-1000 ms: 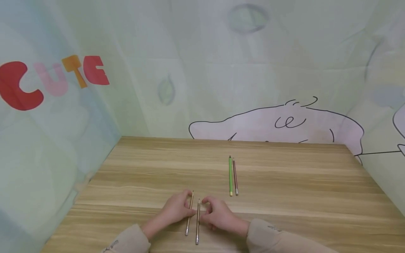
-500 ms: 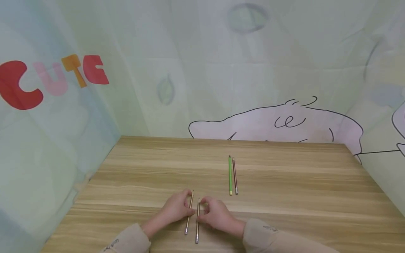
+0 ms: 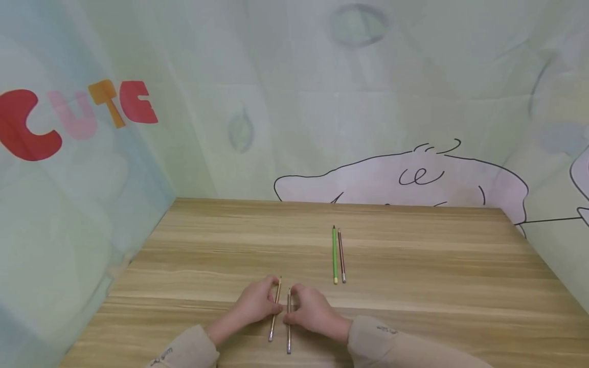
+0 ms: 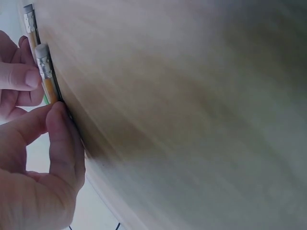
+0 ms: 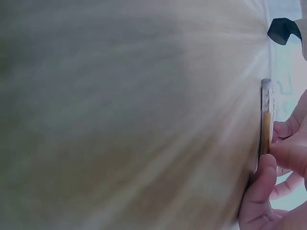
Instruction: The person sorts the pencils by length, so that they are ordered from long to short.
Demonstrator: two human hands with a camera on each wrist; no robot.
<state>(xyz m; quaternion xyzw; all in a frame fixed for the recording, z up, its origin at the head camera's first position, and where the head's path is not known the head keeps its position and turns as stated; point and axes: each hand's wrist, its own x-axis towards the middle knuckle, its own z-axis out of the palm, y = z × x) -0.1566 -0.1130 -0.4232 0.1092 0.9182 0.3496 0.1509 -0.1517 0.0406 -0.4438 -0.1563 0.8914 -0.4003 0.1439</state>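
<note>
Two gold-coloured pencils with silver eraser ends lie side by side near the front of the table, tips pointing away. My left hand (image 3: 257, 301) pinches the left pencil (image 3: 273, 326) between thumb and fingers. The right pencil (image 3: 289, 337) is pinched by my right hand (image 3: 315, 309), its thumb across the shaft and a finger near the tip. Up close in the left wrist view, the nearer pencil (image 4: 44, 64) shows a grey eraser beside the left fingertips. In the right wrist view a pencil (image 5: 266, 120) lies along the fingers, its lower part hidden by them.
A green pencil (image 3: 335, 255) and a dark red pencil (image 3: 341, 255) lie side by side farther back on the wooden table (image 3: 207, 245). Behind stands a printed cloth backdrop (image 3: 184, 128) with a cartoon figure and coloured letters.
My right hand has moved left and taken hold of the right pencil, whose eraser end has swung slightly right. The left hand and the two far pencils have kept their places.
</note>
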